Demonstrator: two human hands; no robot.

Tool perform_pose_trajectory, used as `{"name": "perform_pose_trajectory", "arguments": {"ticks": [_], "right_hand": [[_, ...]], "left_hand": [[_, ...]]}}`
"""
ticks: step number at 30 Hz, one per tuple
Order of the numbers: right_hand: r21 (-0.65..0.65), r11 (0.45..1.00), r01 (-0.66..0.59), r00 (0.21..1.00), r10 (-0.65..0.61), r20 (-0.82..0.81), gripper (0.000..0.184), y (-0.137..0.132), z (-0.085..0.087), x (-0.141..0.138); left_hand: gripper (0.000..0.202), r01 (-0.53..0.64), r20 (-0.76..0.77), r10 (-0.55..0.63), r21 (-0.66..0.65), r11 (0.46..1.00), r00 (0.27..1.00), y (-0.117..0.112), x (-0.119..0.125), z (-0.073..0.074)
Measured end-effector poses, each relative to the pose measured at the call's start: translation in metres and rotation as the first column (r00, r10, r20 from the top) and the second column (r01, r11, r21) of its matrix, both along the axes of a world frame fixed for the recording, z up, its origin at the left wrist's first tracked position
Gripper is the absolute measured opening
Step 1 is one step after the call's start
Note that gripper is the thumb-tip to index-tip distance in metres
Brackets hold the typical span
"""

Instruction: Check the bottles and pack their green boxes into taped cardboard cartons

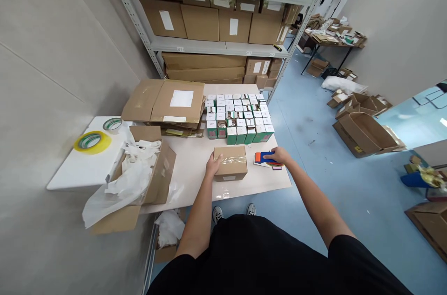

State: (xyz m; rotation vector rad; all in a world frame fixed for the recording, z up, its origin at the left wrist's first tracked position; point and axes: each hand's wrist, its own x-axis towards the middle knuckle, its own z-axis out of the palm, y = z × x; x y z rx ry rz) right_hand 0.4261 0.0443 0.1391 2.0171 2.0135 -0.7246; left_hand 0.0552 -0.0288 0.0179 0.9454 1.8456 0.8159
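Observation:
A small cardboard box [229, 164] sits near the front of the table, with shiny clear tape across its top. My left hand [213, 164] grips its left side, the thumb over the top edge. To the right of the box, my right hand [278, 156] is closed around a blue and orange tape dispenser [262, 157]. The dispenser is at the table's right side, over some flat papers and a small dark-edged item [277, 168]. Whether it touches them I cannot tell. Behind the box stand rows of small white and green cartons [240, 134], several with their tops open.
Flattened cardboard [153, 99] is stacked at the back left of the table [195, 192]. An open carton [167, 169] full of white paper stands at the left. Tape rolls [92, 142] lie on a white surface [80, 169]. A shelf rack [223, 47] of boxes rises behind.

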Motion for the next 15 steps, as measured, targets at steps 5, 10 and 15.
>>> {"name": "perform_pose_trajectory", "arguments": {"ticks": [5,10,15], "right_hand": [[0.008,1.0,0.016,1.0,-0.016,-0.004,0.054,-0.002,-0.007,-0.005],[0.001,1.0,-0.006,0.998,0.006,-0.067,0.053,-0.014,-0.022,-0.055],[0.03,0.997,-0.077,0.978,0.082,-0.192,0.054,-0.026,-0.029,-0.123]], "left_hand": [[0.061,0.012,0.024,-0.012,0.014,1.0,1.0,0.001,-0.006,0.001],[0.054,0.006,0.061,-0.009,0.038,0.999,0.998,-0.005,-0.038,-0.003],[0.061,-0.064,-0.036,0.063,-0.015,0.998,0.997,-0.017,-0.094,-0.005]]}}
